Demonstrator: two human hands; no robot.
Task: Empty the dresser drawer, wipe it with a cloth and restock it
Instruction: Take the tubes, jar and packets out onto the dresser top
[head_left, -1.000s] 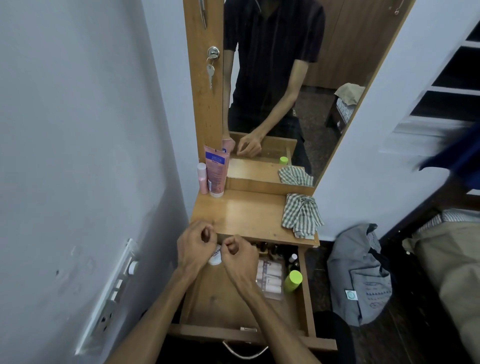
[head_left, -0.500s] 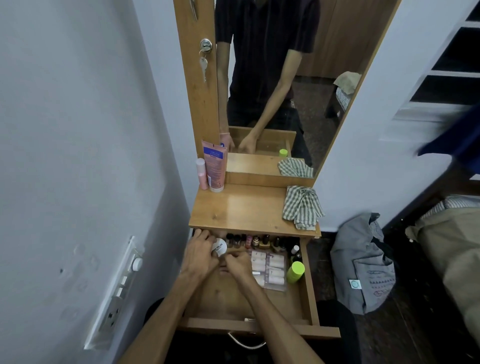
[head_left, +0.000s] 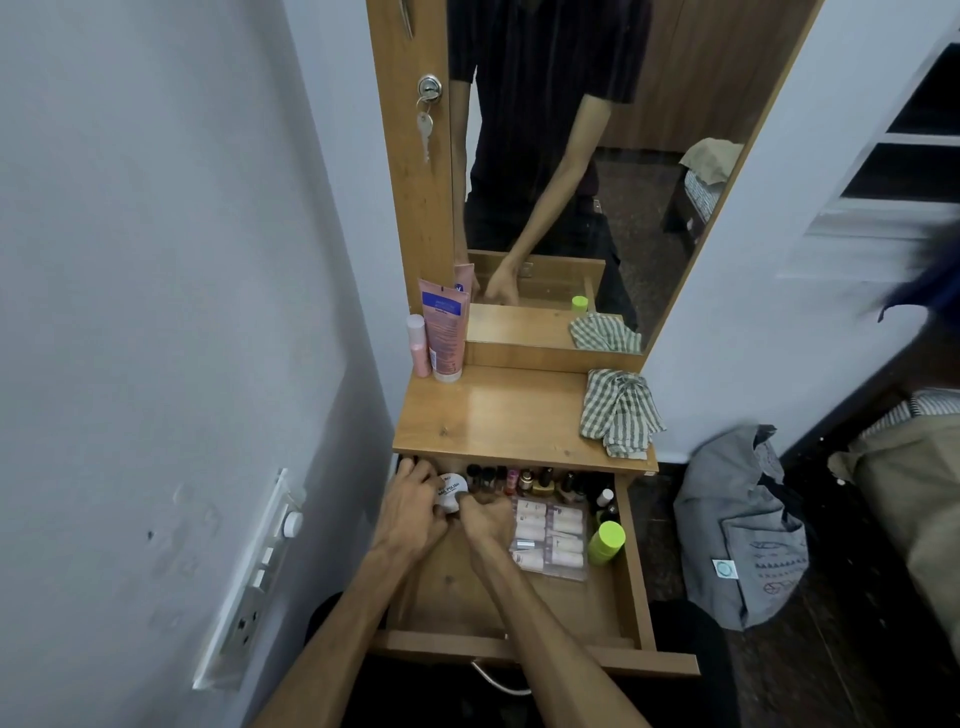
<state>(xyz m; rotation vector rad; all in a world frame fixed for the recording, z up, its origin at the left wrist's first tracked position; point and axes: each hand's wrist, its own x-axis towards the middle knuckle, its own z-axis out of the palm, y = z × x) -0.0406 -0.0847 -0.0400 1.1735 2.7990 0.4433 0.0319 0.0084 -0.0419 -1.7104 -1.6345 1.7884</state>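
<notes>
The wooden dresser drawer (head_left: 632, 561) stands pulled open below the dresser top (head_left: 498, 415). Both my hands are inside it at the back left. My left hand (head_left: 410, 509) wraps around a small white jar (head_left: 451, 492) labelled nail polish. My right hand (head_left: 485, 519) is curled beside the jar, touching it from the right; whether it grips anything is hidden. A row of small nail polish bottles (head_left: 524, 480) lines the drawer's back. A clear pack of small tubes (head_left: 550, 535) and a lime-green capped bottle (head_left: 605, 543) lie at the right. A checked cloth (head_left: 618, 410) lies on the dresser top.
A pink tube (head_left: 444, 332) and a small pink bottle (head_left: 417, 345) stand at the top's back left, against the mirror (head_left: 597, 156). A wall switch panel (head_left: 260, 577) is to the left. A grey bag (head_left: 737, 530) sits on the floor at right.
My hands dropped from in front of the dresser top's edge into the drawer's back left, and my left hand closed around the white jar.
</notes>
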